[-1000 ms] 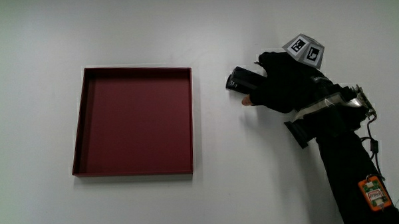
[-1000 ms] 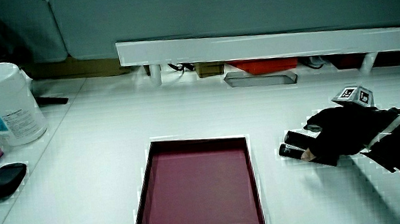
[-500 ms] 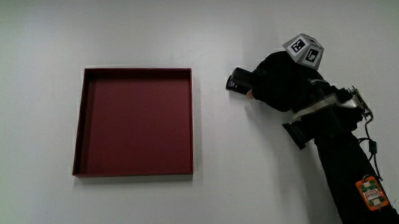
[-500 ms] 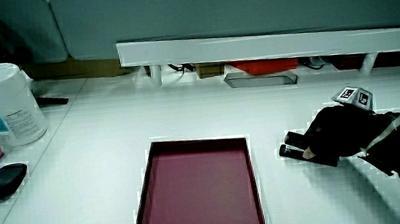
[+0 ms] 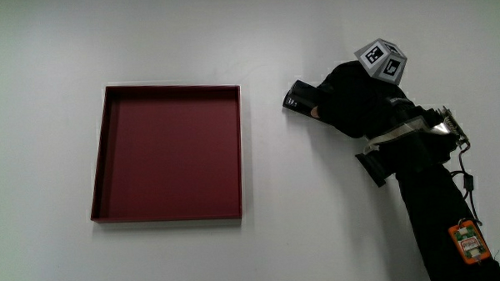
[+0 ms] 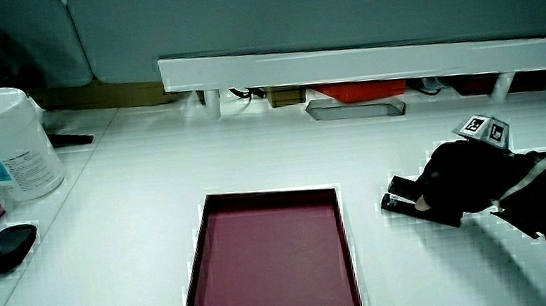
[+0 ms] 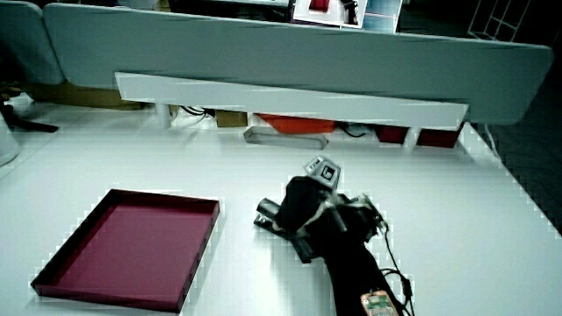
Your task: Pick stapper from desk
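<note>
**Hand closed on the stapler, lift not yet clear**

I see the stapler [image 5: 299, 99] as a small dark block on the white counter [image 5: 320, 230], just beside the red tray [image 5: 165, 152] but apart from it. Only its end nearest the tray shows; the rest is covered by the hand [image 5: 353, 103]. In both side views the stapler [image 6: 398, 201] [image 7: 268, 217] looks low against the counter, and I cannot tell whether it is resting there or already a hair off it.

The grip is clamped on the stapler: the gloved fingers wrap over its body from above, with the patterned cube [image 5: 381, 61] riding on the back of the hand. I judge the hand comes in flat and low because the stapler is long and squat, so closing around its middle gives the steadiest hold. The forearm [image 5: 436, 209] runs back toward me across the counter.

The tray is empty and sits square on the counter; the task only asks for a pick, so I treat it as a bystander. In a side view a white tub of wipes [image 6: 9, 141] and a dark oval object [image 6: 6, 247] stand well apart from the work, near the counter's edge.

My reading is that the grasp is made and a straight raise is what is left.
</note>
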Available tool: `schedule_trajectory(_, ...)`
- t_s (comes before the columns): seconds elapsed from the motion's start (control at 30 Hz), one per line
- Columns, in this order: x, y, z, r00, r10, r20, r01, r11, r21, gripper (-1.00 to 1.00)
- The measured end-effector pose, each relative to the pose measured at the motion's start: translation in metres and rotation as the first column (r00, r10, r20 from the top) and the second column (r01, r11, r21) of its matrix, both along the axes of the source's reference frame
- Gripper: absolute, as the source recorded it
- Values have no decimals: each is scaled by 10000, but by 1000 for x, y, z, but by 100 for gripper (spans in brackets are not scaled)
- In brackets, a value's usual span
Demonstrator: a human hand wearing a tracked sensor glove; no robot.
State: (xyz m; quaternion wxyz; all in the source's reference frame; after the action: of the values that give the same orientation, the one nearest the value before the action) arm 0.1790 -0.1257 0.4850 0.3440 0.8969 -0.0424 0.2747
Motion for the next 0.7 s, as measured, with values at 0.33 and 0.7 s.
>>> schedule_trajectory(0.33,-42,-7,-46,9938,-886,668,821,9921,949,100)
schedule_trajectory(0.7,-103,4,-80,9672,-2224,1223,1989,9635,1790,100)
